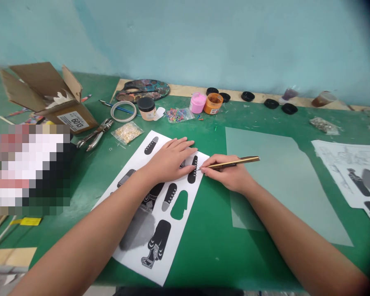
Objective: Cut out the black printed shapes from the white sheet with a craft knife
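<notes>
A white printed sheet [132,230] with several black shapes and one cut-out hole lies on the green cutting mat [212,246]. My left hand [169,160] lies flat on the sheet, fingers stretched out, pressing it down. My right hand [226,174] is closed on a thin gold-and-black craft knife [237,162]. Its tip touches a small black shape [193,170] at the sheet's upper right edge, just beside my left fingertips.
An open cardboard box [49,96], pliers [95,133], a tape roll [123,111], bags of beads, paint jars [212,103] and a palette [144,89] sit along the back. A pale translucent sheet [280,181] lies right of the hands, more printed paper [351,172] at far right.
</notes>
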The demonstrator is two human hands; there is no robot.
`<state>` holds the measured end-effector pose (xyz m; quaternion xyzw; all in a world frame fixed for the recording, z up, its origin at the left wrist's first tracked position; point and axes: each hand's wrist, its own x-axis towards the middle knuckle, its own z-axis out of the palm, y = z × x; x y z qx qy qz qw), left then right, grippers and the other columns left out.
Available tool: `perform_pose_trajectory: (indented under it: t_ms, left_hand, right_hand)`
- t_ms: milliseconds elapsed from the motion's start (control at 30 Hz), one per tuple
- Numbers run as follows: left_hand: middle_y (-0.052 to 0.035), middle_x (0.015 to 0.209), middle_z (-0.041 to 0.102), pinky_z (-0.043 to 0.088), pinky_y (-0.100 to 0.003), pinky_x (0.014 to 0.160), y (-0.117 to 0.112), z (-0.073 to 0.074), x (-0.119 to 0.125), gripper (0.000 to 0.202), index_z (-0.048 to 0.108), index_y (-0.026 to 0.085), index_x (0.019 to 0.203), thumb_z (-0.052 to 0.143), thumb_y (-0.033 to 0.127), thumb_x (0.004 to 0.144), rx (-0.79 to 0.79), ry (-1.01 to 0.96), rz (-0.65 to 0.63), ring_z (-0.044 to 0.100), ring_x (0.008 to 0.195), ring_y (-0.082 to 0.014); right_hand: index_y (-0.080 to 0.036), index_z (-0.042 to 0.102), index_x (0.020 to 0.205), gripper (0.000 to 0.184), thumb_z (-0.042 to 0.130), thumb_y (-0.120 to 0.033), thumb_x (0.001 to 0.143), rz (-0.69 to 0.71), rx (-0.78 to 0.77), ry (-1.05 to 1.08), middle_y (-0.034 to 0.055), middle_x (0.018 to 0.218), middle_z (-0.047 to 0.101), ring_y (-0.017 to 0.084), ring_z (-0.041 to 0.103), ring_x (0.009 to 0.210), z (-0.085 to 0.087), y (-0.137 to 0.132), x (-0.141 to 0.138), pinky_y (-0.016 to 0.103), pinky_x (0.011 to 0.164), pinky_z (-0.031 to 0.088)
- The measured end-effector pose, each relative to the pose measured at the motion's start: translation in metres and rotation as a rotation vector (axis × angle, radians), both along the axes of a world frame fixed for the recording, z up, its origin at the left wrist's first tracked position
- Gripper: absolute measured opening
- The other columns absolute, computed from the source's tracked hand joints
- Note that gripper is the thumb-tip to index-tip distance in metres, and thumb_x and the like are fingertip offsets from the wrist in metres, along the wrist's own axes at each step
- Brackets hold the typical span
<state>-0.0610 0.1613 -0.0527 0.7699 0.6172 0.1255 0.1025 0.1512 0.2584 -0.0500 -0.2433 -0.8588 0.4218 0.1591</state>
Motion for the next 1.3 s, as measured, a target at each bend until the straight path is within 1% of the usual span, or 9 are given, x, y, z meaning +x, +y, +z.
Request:
perform_pose_trajectory:
  t_ms: [167, 300, 400, 533, 633, 767, 1000, 1300]
  left_hand:
    - [-0.0108, 0.155, 0.041, 0.025, -0.049, 0.119, 0.0001, -0.0011, -0.0005, 0.053, 0.052, 0.018, 0.141, 0.053, 0.045, 0.095, 0.007, 0.003, -0.007, 0.032, 0.146, -0.0298]
    - [-0.0116, 0.155, 0.041, 0.025, -0.049, 0.119, -0.0001, -0.0013, -0.0008, 0.053, 0.051, 0.018, 0.141, 0.052, 0.044, 0.095, 0.005, 0.004, -0.008, 0.032, 0.146, -0.0301]
    - [-0.0110, 0.156, 0.040, 0.024, -0.049, 0.119, -0.0002, -0.0009, -0.0013, 0.053, 0.051, 0.020, 0.142, 0.053, 0.044, 0.095, -0.001, 0.003, -0.011, 0.030, 0.147, -0.0298]
    - [-0.0094, 0.157, 0.038, 0.023, -0.052, 0.119, -0.0004, 0.0007, -0.0021, 0.054, 0.050, 0.026, 0.143, 0.053, 0.048, 0.094, -0.024, 0.003, -0.033, 0.027, 0.148, -0.0307]
    - [-0.0095, 0.158, 0.037, 0.023, -0.052, 0.119, -0.0006, 0.0017, -0.0025, 0.055, 0.049, 0.027, 0.144, 0.053, 0.048, 0.094, -0.035, 0.011, -0.042, 0.026, 0.148, -0.0313]
    - [-0.0100, 0.158, 0.036, 0.022, -0.053, 0.119, -0.0008, 0.0019, -0.0028, 0.056, 0.048, 0.026, 0.145, 0.053, 0.048, 0.093, -0.034, 0.010, -0.053, 0.026, 0.148, -0.0319]
    - [-0.0082, 0.158, 0.036, 0.022, -0.052, 0.120, -0.0006, 0.0025, -0.0022, 0.055, 0.049, 0.027, 0.144, 0.054, 0.047, 0.093, -0.040, 0.011, -0.045, 0.026, 0.148, -0.0309]
    - [-0.0089, 0.158, 0.036, 0.021, -0.052, 0.120, 0.0000, 0.0023, -0.0021, 0.055, 0.049, 0.026, 0.144, 0.054, 0.047, 0.093, -0.047, 0.006, -0.046, 0.025, 0.149, -0.0315]
  right_hand:
    - [-0.023, 0.074, 0.086, 0.011, 0.067, -0.031, 0.088, 0.016, 0.042, -0.024, 0.0016, 0.081, 0.075, 0.016, 0.065, 0.068, 0.0010, 0.0009, 0.0004, 0.029, 0.066, 0.047]
    - [-0.023, 0.073, 0.087, 0.012, 0.064, -0.031, 0.090, 0.087, 0.109, -0.010, 0.0026, 0.089, 0.076, 0.019, 0.069, 0.079, 0.0012, 0.0024, 0.0008, 0.031, 0.073, 0.049]
    - [-0.024, 0.072, 0.087, 0.013, 0.063, -0.031, 0.091, 0.122, 0.128, 0.010, 0.0033, 0.090, 0.076, 0.019, 0.069, 0.080, 0.0014, 0.0034, 0.0019, 0.031, 0.072, 0.049]
    - [-0.023, 0.072, 0.088, 0.012, 0.062, -0.028, 0.091, 0.162, 0.122, 0.016, 0.0035, 0.089, 0.076, 0.019, 0.069, 0.079, 0.0027, 0.0045, 0.0034, 0.031, 0.071, 0.049]
    - [-0.023, 0.071, 0.088, 0.010, 0.062, -0.025, 0.091, 0.188, 0.112, 0.029, 0.0033, 0.088, 0.076, 0.019, 0.068, 0.078, 0.0042, 0.0053, 0.0038, 0.031, 0.072, 0.050]
    - [-0.022, 0.071, 0.088, 0.008, 0.063, -0.025, 0.090, 0.195, 0.103, 0.032, 0.0033, 0.088, 0.076, 0.019, 0.069, 0.078, 0.0049, 0.0067, 0.0037, 0.030, 0.072, 0.050]
    - [-0.022, 0.071, 0.089, 0.011, 0.062, -0.027, 0.090, 0.196, 0.087, 0.017, 0.0046, 0.089, 0.076, 0.020, 0.069, 0.079, 0.0046, 0.0081, 0.0051, 0.031, 0.073, 0.050]
    - [-0.021, 0.071, 0.088, 0.009, 0.063, -0.025, 0.089, 0.188, 0.076, 0.025, 0.0042, 0.089, 0.075, 0.019, 0.068, 0.078, 0.0031, 0.0080, 0.0055, 0.030, 0.071, 0.050]
